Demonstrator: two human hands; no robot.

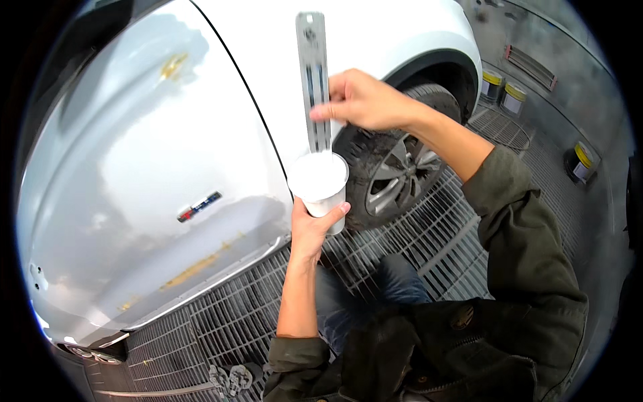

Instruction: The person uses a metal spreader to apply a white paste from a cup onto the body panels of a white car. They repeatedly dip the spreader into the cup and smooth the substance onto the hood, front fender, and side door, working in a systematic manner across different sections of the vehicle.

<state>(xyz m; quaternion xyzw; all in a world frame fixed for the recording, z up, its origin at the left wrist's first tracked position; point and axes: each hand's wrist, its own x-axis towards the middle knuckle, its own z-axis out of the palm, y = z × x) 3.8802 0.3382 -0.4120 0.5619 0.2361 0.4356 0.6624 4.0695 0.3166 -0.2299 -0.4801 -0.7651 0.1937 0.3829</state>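
Note:
My left hand (309, 231) is wrapped round a white plastic cup (324, 205) and holds it upright in front of the car. White paint (317, 175) shows in its mouth. Between the thumb and fingers of my right hand (362, 100) is a flat, slotted metal stirring stick (311, 50). It stands nearly straight up, its lower end in the paint; how deep it goes is hidden. Behind the cup are the white car's front fender (268, 40) and the front wheel (402, 177).
The car door (147, 147) at left has grey patches, yellowish-brown spots and a small badge. A metal floor grating (228, 305) runs beneath me, with a crumpled grey thing (231, 380) on it. Yellow-topped cans (514, 99) stand along the right wall; another (578, 162) is nearer.

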